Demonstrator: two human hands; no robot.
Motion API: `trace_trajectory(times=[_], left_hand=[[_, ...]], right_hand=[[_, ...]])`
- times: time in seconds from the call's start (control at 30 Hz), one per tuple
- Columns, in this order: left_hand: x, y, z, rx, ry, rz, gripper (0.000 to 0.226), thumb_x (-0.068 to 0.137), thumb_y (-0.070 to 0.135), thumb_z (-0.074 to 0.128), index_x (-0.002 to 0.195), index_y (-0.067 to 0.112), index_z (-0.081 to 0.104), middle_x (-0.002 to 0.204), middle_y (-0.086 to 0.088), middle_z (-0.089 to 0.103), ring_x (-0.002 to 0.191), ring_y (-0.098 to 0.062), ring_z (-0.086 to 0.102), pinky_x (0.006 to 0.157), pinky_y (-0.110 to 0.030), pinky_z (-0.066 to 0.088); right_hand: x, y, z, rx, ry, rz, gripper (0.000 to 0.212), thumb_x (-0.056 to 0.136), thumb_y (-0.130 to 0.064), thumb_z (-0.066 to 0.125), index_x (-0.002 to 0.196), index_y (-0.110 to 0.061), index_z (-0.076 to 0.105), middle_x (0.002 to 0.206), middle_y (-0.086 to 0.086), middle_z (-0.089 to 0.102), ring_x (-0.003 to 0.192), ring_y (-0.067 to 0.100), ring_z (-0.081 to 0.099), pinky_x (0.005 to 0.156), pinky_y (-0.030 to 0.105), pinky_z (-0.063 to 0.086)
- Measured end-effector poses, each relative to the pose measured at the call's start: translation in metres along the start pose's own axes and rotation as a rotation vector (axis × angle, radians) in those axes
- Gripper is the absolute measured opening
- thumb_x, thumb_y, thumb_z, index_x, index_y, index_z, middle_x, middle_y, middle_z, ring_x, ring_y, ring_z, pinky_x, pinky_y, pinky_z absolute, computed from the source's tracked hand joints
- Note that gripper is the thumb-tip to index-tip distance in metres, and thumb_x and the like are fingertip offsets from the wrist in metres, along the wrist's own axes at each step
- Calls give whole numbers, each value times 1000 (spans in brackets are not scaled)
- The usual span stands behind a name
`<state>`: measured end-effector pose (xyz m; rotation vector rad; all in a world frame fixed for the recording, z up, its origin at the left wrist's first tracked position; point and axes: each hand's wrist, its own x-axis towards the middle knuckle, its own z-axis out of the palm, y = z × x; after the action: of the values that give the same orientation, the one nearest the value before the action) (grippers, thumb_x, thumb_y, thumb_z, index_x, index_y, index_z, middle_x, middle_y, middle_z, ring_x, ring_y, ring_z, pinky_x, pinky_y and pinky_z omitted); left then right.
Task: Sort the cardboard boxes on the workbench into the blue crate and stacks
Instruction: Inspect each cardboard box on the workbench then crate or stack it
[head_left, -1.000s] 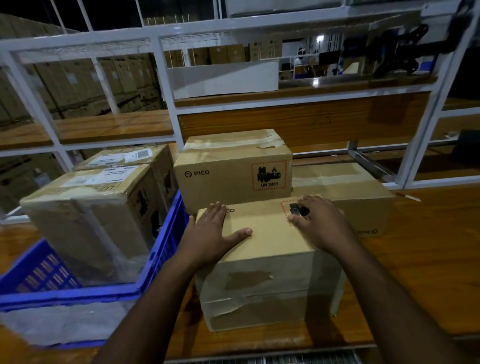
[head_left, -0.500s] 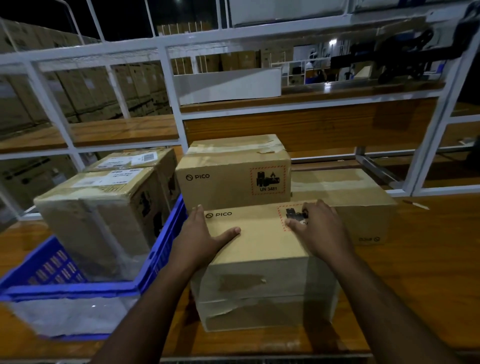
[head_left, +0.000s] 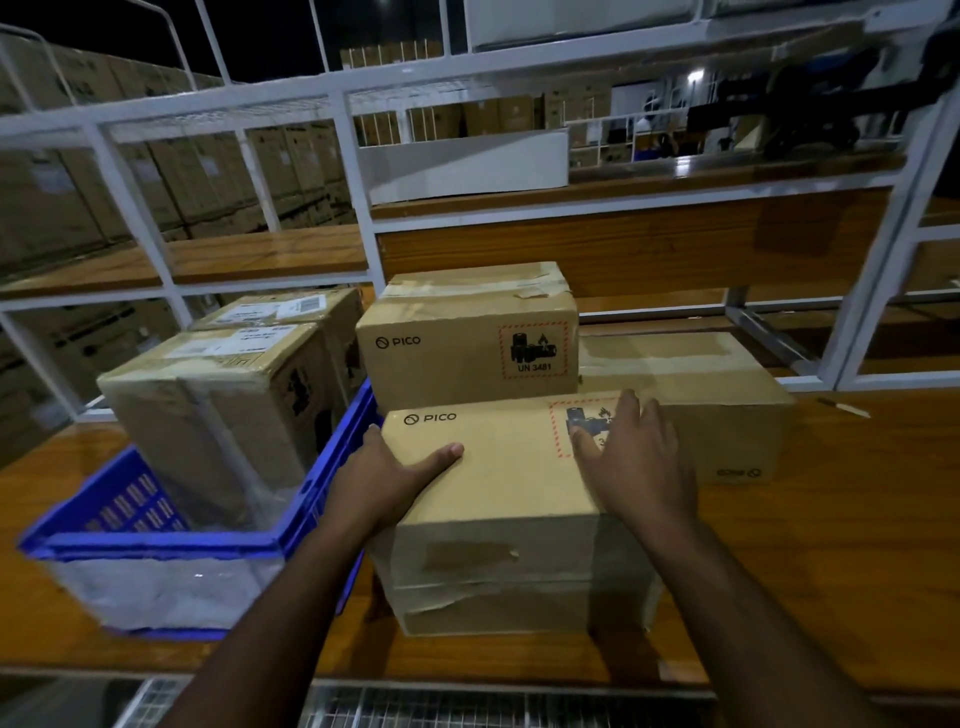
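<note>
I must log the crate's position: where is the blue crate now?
In the head view the blue crate sits on the workbench's left side, holding two boxes, directly left of the front PICO box.

2 bare forearms are seen reaching in from the lower edge of the view. No sleeves are worn below the elbow, so each arm is left uncovered to the wrist. The left hand (head_left: 387, 480) and the right hand (head_left: 636, 462) are both ungloved. The wrists and fingers are seen bare. The nails are seen trimmed short on the left thumb and on the right fingers (head_left: 626, 410).
</note>
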<state>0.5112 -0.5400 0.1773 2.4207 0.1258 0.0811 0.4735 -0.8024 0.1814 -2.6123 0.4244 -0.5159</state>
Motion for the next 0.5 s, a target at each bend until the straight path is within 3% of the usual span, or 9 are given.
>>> trace_trajectory(times=[0.13,0.27,0.4,0.5], left_hand=[[-18,-5,-4,-39,6,20,123,42,105,54,136,24,49,124,5,64,107,-18,63,92,-45,55],[-41,-9,-5,-49,73,50,103,59,92,61,136,25,45,122,6,62,104,-16,60,84,-39,53],[-60,-7,-6,-82,156,120,99,61,86,63,136,25,42,117,10,56,107,-19,60,85,-40,54],[-63,-4,-8,-174,248,158,86,67,77,70,130,27,41,113,14,54,100,-13,58,75,-32,50]], right_hand=[[-16,1,-6,11,37,28,82,95,-60,49,156,-14,18,155,15,34,136,34,42,97,44,47],[-34,0,-12,31,103,19,77,95,-59,50,155,-19,23,149,12,39,130,30,48,90,41,51],[-44,-3,-16,80,191,29,81,92,-62,52,155,-23,19,138,14,42,117,28,52,75,38,55],[-44,-10,-21,127,295,69,82,93,-61,52,157,-27,13,129,14,40,111,28,49,71,38,52]])
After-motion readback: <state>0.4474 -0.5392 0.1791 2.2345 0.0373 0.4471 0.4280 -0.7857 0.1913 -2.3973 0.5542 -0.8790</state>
